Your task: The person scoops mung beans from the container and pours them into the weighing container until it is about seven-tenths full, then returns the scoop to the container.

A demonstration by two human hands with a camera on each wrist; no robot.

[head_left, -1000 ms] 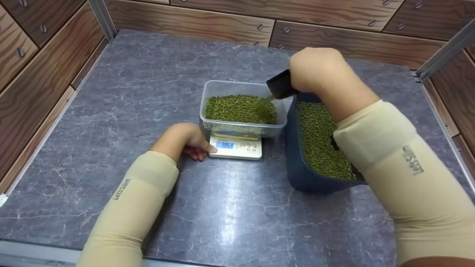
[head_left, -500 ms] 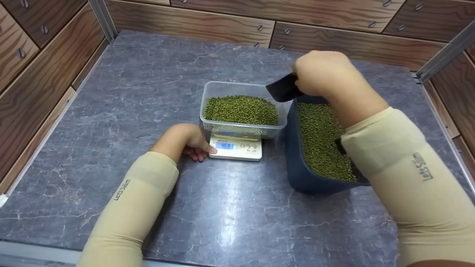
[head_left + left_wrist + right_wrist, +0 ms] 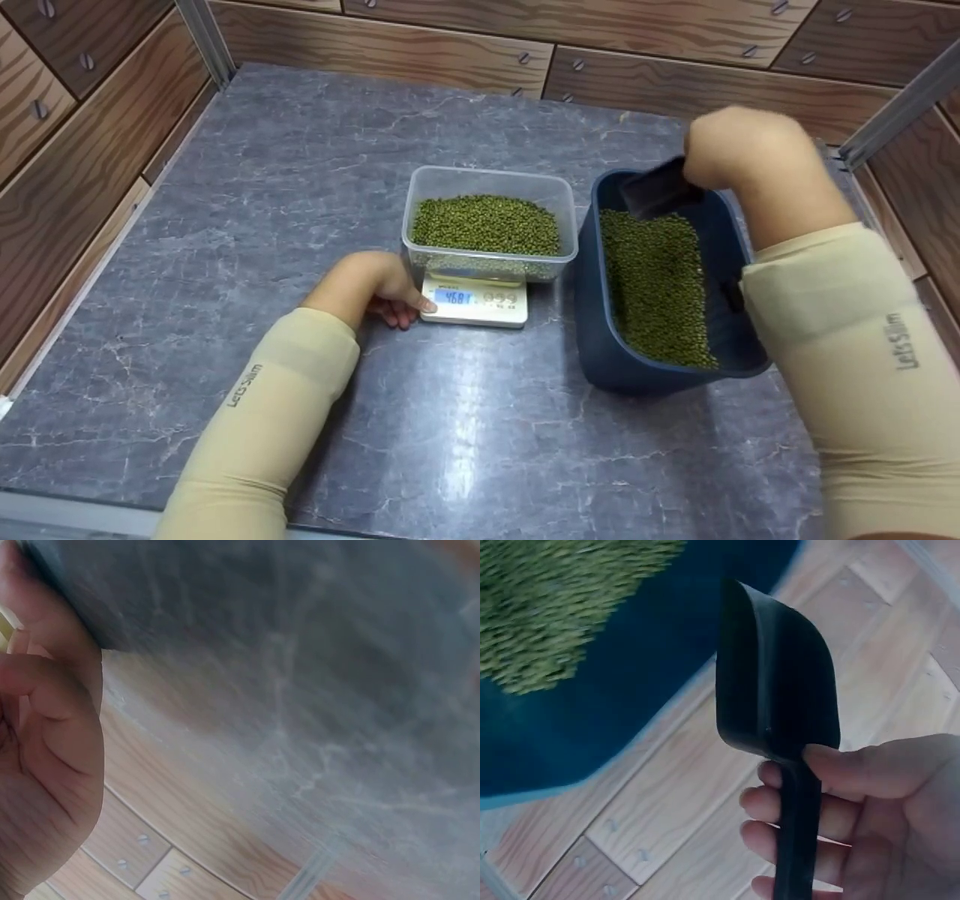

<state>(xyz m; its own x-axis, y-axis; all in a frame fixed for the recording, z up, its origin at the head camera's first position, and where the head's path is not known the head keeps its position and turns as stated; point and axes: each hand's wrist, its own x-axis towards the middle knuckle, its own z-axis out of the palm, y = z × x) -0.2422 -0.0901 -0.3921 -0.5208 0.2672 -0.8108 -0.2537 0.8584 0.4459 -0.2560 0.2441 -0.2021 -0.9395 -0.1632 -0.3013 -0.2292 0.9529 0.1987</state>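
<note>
My right hand [image 3: 750, 146] grips the handle of a black scoop [image 3: 660, 191], held over the far end of a deep blue bin [image 3: 592, 330] part full of green mung beans [image 3: 660, 300]. In the right wrist view, fingers and thumb wrap the handle, and the part of the scoop's bowl [image 3: 795, 675] that shows has no beans. My left hand [image 3: 386, 289] holds the front left corner of a white kitchen scale [image 3: 480, 316], thumb on top, its other fingers beside and partly hidden. A clear plastic container [image 3: 487, 264] with mung beans sits on the scale behind its lit display.
The blue bin stands close to the right side of the clear container. A grey marbled table [image 3: 300, 165] lies under everything, bordered by wood-patterned panels [image 3: 405, 45] at the back and sides. Metal strips [image 3: 206, 41] mark the corners.
Beans were falling from the scoop into the clear container; the stream has stopped. My right hand has carried the scoop right, over the bin. The display digits have changed. My left hand has stayed put.
</note>
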